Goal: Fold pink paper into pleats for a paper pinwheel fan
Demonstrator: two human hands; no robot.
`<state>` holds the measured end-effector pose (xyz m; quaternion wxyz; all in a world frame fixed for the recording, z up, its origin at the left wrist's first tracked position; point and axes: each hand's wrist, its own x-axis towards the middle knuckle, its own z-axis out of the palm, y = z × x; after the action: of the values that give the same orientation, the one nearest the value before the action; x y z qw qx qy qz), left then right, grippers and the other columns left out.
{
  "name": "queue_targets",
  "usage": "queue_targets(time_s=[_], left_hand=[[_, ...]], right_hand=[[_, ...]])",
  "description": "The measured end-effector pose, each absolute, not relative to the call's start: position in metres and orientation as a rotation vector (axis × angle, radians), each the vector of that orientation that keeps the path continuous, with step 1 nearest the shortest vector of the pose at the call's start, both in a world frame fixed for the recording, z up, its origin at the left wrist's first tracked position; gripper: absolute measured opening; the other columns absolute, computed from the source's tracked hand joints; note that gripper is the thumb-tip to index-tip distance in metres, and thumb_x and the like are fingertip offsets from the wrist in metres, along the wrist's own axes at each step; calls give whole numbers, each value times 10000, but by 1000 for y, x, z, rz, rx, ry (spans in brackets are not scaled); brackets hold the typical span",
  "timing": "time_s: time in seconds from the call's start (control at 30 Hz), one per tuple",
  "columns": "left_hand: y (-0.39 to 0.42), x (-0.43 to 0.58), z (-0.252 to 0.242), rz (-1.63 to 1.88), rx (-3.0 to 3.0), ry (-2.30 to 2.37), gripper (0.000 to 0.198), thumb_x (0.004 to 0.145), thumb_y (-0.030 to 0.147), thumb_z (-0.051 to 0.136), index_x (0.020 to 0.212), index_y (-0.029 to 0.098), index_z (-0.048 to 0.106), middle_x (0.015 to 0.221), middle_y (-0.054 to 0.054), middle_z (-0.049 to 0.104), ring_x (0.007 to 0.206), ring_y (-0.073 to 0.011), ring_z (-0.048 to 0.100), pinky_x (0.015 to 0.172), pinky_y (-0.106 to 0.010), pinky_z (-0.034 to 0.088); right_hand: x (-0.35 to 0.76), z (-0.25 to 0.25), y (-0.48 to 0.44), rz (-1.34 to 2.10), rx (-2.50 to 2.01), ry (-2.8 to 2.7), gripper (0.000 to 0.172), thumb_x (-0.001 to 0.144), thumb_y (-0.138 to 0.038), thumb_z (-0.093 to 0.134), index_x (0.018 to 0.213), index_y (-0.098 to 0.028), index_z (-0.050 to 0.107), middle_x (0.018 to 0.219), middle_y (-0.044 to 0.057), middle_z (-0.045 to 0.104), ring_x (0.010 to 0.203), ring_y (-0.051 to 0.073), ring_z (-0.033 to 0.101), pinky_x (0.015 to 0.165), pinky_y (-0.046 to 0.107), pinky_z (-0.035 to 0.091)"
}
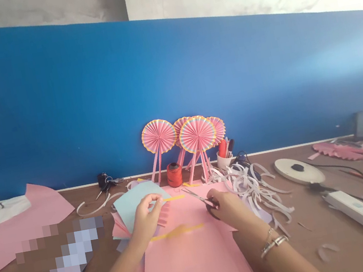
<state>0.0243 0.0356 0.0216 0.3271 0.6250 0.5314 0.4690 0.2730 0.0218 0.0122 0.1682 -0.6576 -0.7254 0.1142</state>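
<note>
Blue panel behind, brown wooden tabletop below my fingers.

Item: my left hand, thumb and forefinger pinched on one end of a narrow yellow paper strip.
Axis of strip: left to right, nearly level, free end pointing from my left fingertips toward the scissors.
Item: my right hand, fingers curled around the dark handles of slim metal scissors; long axis slanting, tips away from me and leftward, close by the strip's free end. Contact: cannot tell.
Handling, as I judge it: keep the strip taut and level, set the blades square across it, snip near the tips.
Beneath both hands: pink paper sheets; nearer me, a second yellow strip, blurred.
Beyond my left fingers: pale blue paper sheet.
Right of my right fingers: curled white strips.
Farther out, ahead: orange-red thread spool, round pink pleated paper fans.
</note>
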Motion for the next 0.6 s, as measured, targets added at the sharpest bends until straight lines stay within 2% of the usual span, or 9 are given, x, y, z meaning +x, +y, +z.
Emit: queue_targets(time_s=[0.1,0.23,0.33,0.47,0.53,0.6], left_hand=[[20,36,29,1017,1601,1194,323,804,498,478,750,188,552,781,-33,631,818,-208,592,770,-328,451],[-3,50,32,622,1640,899,286,833,464,496,787,187,547,891,-50,646,905,-207,591,776,-306,433],[-5,54,27,604,1637,914,276,853,460,479,788,196,526,880,-47,642,935,-213,594,760,-304,433],[6,47,24,852,1479,910,337,863,523,450,777,198,452,814,-54,648,737,-160,602,631,-263,436],[8,40,27,710,1389,742,360,836,552,495,776,202,436,758,-47,657,623,-142,592,562,-251,433],[5,34,28,355,1357,475,385,769,563,591,761,196,472,702,-35,647,588,-153,595,572,-277,459]], right_hand=[[281,11,27,314,-1894,-2078,222,715,-136,557,925,-200,590,776,29,689,706,170,596,575,222,295],[279,7,27,379,-1865,-2070,228,719,-160,564,940,-194,611,788,36,688,723,173,598,584,224,308],[277,3,28,368,-1857,-2050,223,727,-167,568,941,-182,625,830,47,678,740,168,588,607,226,325],[279,0,30,307,-1870,-2011,224,706,-156,587,915,-171,665,901,74,637,763,164,573,636,233,351],[280,1,31,394,-1901,-1961,214,690,-170,603,889,-175,682,879,70,639,744,163,572,628,236,360],[283,2,31,540,-1935,-1908,215,666,-162,604,863,-182,686,766,38,649,670,153,568,584,231,354]])
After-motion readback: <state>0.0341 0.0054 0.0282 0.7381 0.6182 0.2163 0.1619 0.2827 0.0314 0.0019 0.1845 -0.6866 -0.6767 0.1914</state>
